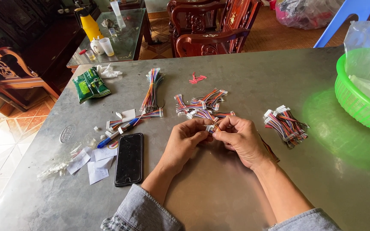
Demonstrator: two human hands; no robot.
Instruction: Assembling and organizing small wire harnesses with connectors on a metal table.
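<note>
A black phone lay left on the counter. Your left hand and right hand met above its middle, both grips pinching a small white connector with coloured wires. A wire bundle sat right, beside a green basket.

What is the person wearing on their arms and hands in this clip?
Both hands, left hand and right hand, are bare: no gloves, and no rings or watch show. The forearms are uncovered; grey-blue denim-like sleeves are pushed up near the elbows.
</note>
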